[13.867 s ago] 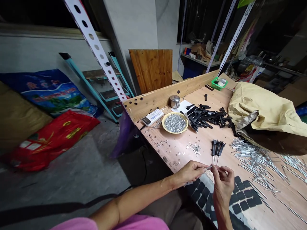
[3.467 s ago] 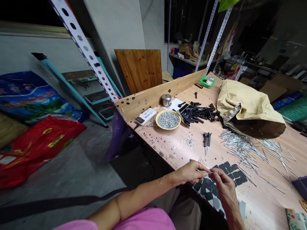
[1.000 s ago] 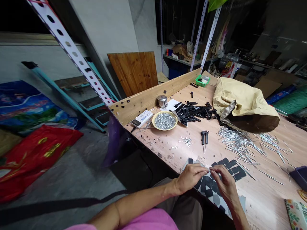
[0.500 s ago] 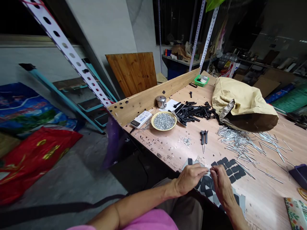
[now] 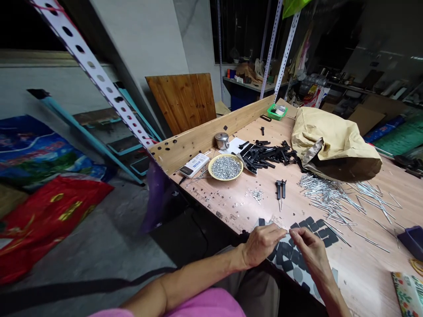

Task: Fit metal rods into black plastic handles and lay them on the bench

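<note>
My left hand [image 5: 264, 244] is closed, its thumb and fingers pinched together at the table's front edge. A thin, pale metal piece [image 5: 287, 233] shows at its fingertips; most of it is hidden. Facing it, my right hand [image 5: 310, 248] pinches thumb and forefinger at the other side of that piece. Whatever lies within the right fingertips is too small to make out. Beneath both hands is a grey sheet with dark rounded pads [image 5: 287, 253]. Beyond them lie two black handles with metal rods [image 5: 280, 190] and a scatter of small washers [image 5: 256, 195].
A yellow bowl [image 5: 225, 177] of small metal parts stands near a white box [image 5: 195, 165] and a metal pot [image 5: 221, 141]. Black plastic parts [image 5: 267, 154] are heaped behind. At right are loose metal rods [image 5: 325, 193], a paper sack [image 5: 330, 132] and a purple bin [image 5: 411, 240].
My right hand has turned and its fingers have straightened somewhat, the wrist shifting slightly right. My left hand stays almost in place, still pinching.
</note>
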